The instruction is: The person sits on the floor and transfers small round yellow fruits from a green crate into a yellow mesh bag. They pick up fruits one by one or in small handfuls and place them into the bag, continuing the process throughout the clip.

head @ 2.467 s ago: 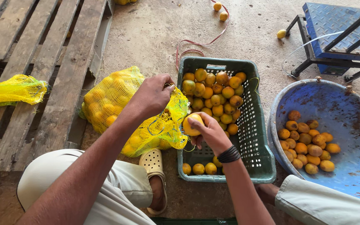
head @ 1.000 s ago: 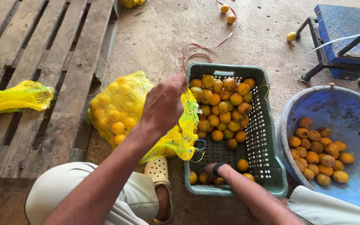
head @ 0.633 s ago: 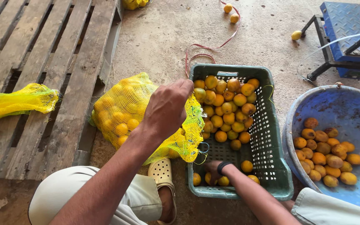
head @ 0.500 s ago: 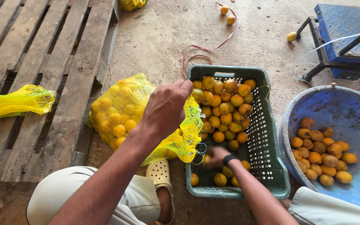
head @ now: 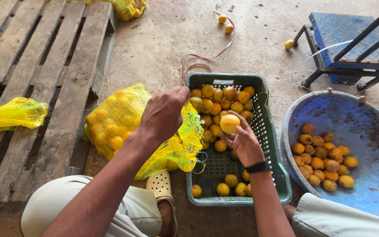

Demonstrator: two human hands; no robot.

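Note:
My left hand [head: 165,115] grips the open mouth of a yellow mesh sack [head: 126,123] that lies on the concrete floor, filled with yellow-orange fruit. My right hand [head: 243,142] holds one yellow fruit [head: 229,123] up over a green plastic crate [head: 272,145], just right of the sack's mouth. The crate holds several more yellow and orange fruit, heaped at its far end and a few at the near end. A black band circles my right wrist.
A blue round tub [head: 365,131] with several darker orange fruit sits right of the crate. A wooden pallet [head: 44,79] lies on the left with an empty yellow mesh sack [head: 9,116] on it. A blue platform scale [head: 352,39] stands far right. Loose fruit [head: 224,24] and a red string [head: 202,61] lie beyond the crate.
My right hand dipped to the near end of the crate, then rose with a fruit to the sack's mouth. My left hand kept hold of the sack.

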